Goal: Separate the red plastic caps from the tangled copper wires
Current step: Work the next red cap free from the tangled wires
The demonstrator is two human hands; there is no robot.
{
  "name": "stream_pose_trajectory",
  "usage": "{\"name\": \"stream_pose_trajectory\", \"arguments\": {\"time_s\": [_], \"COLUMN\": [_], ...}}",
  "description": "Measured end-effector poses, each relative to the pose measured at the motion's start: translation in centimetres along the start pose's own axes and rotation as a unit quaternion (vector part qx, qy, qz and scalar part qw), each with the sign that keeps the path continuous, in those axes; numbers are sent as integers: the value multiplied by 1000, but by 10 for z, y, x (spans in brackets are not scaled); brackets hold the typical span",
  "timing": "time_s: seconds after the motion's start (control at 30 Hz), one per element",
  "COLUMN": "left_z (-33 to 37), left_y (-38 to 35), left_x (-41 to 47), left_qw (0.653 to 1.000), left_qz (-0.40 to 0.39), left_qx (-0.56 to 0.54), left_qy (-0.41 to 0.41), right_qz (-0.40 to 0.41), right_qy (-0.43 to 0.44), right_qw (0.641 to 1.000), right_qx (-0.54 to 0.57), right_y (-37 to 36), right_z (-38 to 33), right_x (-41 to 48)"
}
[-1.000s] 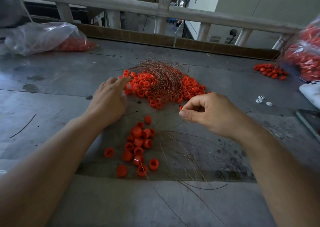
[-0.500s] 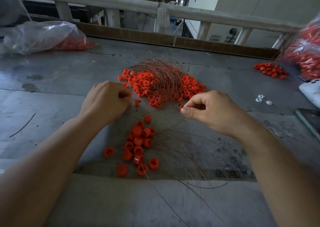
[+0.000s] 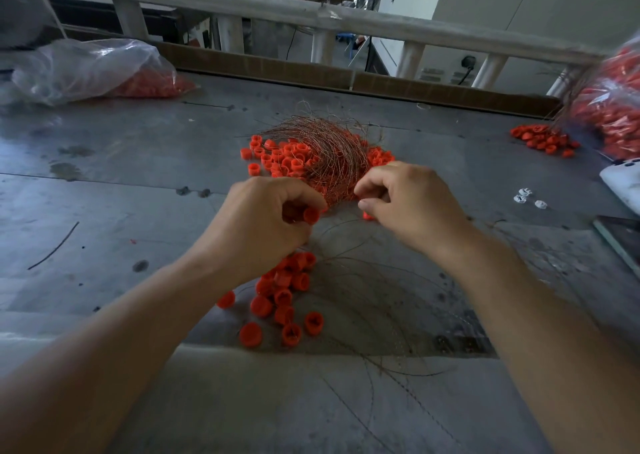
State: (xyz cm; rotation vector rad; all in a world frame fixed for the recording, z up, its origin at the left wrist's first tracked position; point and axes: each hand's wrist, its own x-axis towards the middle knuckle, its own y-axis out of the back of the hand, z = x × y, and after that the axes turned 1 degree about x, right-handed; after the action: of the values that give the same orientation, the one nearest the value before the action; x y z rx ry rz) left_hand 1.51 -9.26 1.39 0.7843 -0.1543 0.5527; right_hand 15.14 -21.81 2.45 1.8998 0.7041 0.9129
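A tangle of thin copper wires (image 3: 332,152) lies on the grey table (image 3: 138,162), mixed with a heap of red plastic caps (image 3: 280,157). My left hand (image 3: 266,221) is closed around a red cap (image 3: 310,215) just in front of the tangle. My right hand (image 3: 412,204) hovers beside it, thumb and forefinger pinched at the tangle's near edge; what they hold is too thin to tell. A separate pile of loose red caps (image 3: 284,301) sits nearer to me, below my left wrist. Loose copper strands (image 3: 388,315) spread toward the table's near edge.
A clear bag with red caps (image 3: 104,72) lies at the back left. Another bag of caps (image 3: 616,107) hangs at the right, with a small cap pile (image 3: 543,140) beside it. Three small white pieces (image 3: 526,199) and a dark flat object (image 3: 620,235) are at right. A railing (image 3: 311,13) runs behind.
My left hand has picked up a red cap and lifted toward the centre. My right hand has moved forward and left to the tangle's edge.
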Motion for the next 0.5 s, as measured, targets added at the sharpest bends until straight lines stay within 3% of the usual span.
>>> {"name": "stream_pose_trajectory", "arguments": {"time_s": [0.3, 0.4, 0.5], "left_z": [-2, -2, -2], "left_y": [-2, -2, -1], "left_x": [-3, -3, -3], "left_qw": [1000, 1000, 1000], "left_qz": [-9, -16, -19], "left_qx": [-10, -20, -21], "left_qy": [-2, 1, 3], "right_qz": [4, 50, 98], "right_qy": [75, 67, 30], "right_qw": [995, 996, 991], "right_qx": [-72, -26, 90], "right_y": [-18, -16, -5], "right_z": [2, 5, 4], "right_x": [15, 14, 12]}}
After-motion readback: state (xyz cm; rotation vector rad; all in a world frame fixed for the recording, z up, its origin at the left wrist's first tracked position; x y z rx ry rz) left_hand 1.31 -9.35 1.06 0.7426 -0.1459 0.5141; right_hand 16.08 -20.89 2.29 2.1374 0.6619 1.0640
